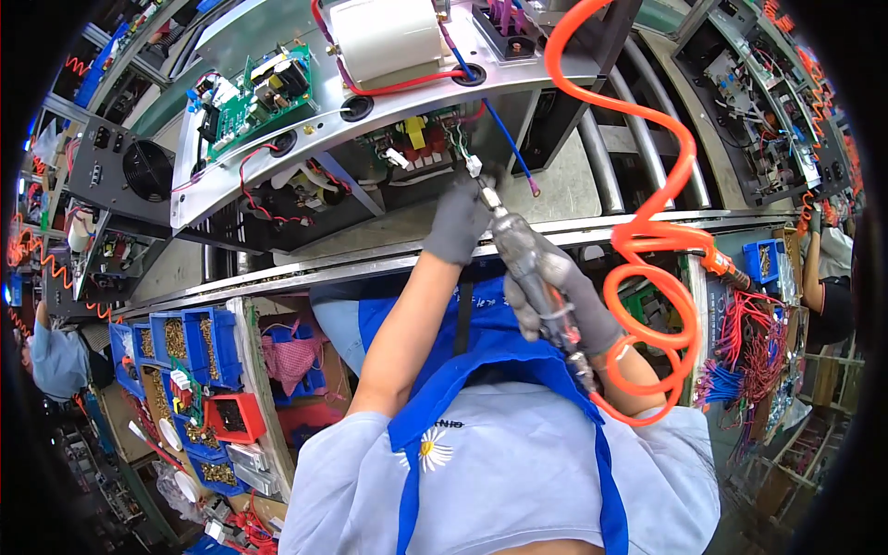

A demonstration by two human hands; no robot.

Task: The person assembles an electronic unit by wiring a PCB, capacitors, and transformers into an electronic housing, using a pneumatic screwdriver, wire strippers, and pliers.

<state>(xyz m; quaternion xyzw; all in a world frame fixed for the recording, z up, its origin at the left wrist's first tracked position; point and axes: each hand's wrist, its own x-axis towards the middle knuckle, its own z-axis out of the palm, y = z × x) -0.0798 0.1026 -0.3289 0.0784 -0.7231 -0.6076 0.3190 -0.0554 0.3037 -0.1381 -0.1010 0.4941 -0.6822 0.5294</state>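
Note:
My right hand (578, 287), in a grey glove, is wrapped round a dark air screwdriver (523, 250). The driver slants up and left, and its tail joins a coiled orange air hose (680, 166). My left hand (458, 222), gloved too, has its fingers closed beside the driver's tip; what they hold is blurred. Just past the tip are a white connector (474, 166) and a loose blue cable (509, 148). Both are at the open side of a metal equipment chassis (324, 139), which carries a green circuit board (259, 102) and a large white cylinder (384, 42).
Steel rollers (638, 139) lie right of the chassis, behind a metal rail (370, 268). Blue bins (213, 347) of brass-coloured parts and a red bin (233, 418) stand at left. Wire bundles (749, 338) hang at right. Other people work at both sides.

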